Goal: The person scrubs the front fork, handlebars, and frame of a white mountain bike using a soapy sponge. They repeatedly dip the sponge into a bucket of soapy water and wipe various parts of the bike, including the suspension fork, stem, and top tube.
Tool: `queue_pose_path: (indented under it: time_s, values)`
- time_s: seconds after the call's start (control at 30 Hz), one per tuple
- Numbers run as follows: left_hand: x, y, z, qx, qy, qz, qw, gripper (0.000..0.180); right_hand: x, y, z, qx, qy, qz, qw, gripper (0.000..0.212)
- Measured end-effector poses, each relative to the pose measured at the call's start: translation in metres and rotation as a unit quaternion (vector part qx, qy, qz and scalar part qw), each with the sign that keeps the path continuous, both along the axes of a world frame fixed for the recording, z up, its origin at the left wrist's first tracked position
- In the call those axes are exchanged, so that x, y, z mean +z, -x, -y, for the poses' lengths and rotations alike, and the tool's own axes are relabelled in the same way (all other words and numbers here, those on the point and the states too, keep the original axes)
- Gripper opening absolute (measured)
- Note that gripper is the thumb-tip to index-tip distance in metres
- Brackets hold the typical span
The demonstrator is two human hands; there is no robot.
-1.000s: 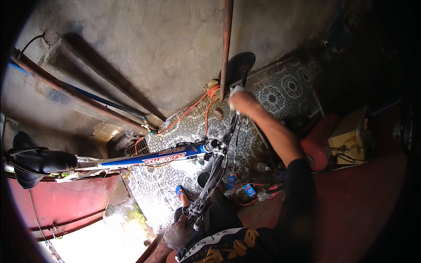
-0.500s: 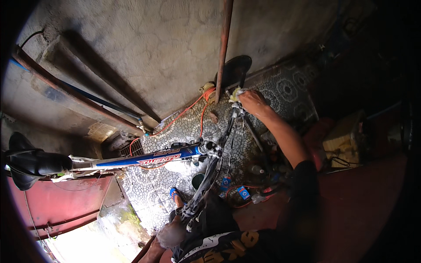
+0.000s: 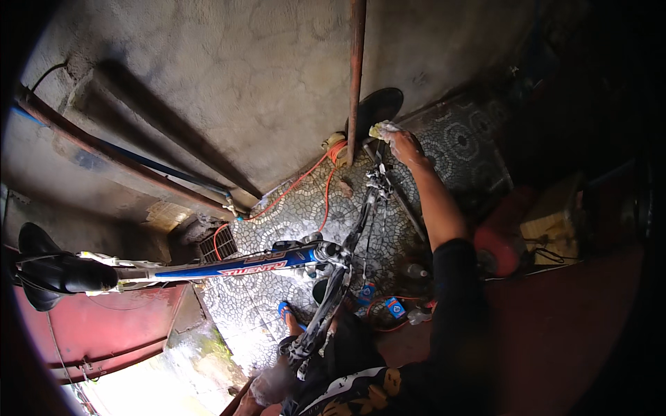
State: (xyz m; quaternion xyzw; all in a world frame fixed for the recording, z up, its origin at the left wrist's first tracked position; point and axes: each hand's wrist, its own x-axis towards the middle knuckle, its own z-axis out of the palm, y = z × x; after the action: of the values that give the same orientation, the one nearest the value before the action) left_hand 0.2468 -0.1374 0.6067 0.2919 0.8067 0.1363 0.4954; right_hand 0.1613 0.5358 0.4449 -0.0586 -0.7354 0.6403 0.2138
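My right hand [image 3: 404, 144] is closed on a pale yellow, soapy sponge [image 3: 381, 130], at the far end of a foam-streaked bicycle handlebar [image 3: 338, 283]. A small gap seems to lie between sponge and bar. The bicycle's blue frame tube [image 3: 229, 266] runs left from the foamy joint at the bar's middle to a black saddle [image 3: 69, 272]. My left hand [image 3: 269, 385] is low in view, beside the handlebar's near end. It looks blurred and greyish, and its fingers cannot be made out.
A rusty pole [image 3: 356, 76] leans by the wall next to an orange hose [image 3: 329, 187]. Blue packets [image 3: 395, 307] and a dark green container [image 3: 320, 290] rest on the patterned tile floor [image 3: 260, 222]. A cardboard box [image 3: 548, 236] stands at right.
My right hand has lifted the sponge off the handlebar's far end, moving slightly right and farther away. The view has shifted a little.
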Motion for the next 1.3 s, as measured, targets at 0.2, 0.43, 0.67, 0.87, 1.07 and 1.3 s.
queue_pose_path:
  time_s: [0.2,0.43,0.67,0.87,1.07,1.3]
  values:
    - [-0.003,-0.002,0.002,-0.001,0.0,-0.001,1.0,0.042,-0.009,-0.029,0.042,-0.059,-0.354,0.102,0.928,0.045]
    - [-0.009,0.0,0.001,-0.017,-0.002,-0.015,1.0,0.043,-0.038,-0.016,0.033,-0.32,0.332,-0.006,0.887,0.046]
    - [-0.01,-0.006,0.014,-0.022,-0.011,-0.023,0.999,0.045,-0.055,0.02,0.044,-0.145,0.348,0.239,0.895,0.013]
    - [-0.012,-0.019,0.028,-0.012,-0.021,-0.047,0.999,0.049,0.03,-0.019,0.048,-0.366,-0.203,-0.006,0.908,0.03]
    - [-0.02,-0.022,0.016,-0.028,-0.113,-0.005,0.993,0.062,0.109,-0.063,0.213,-0.088,-0.321,0.025,0.943,0.038]
    - [-0.021,-0.03,-0.002,-0.016,-0.226,-0.042,0.973,0.06,0.07,-0.064,0.269,0.029,-0.176,0.201,0.963,0.038]
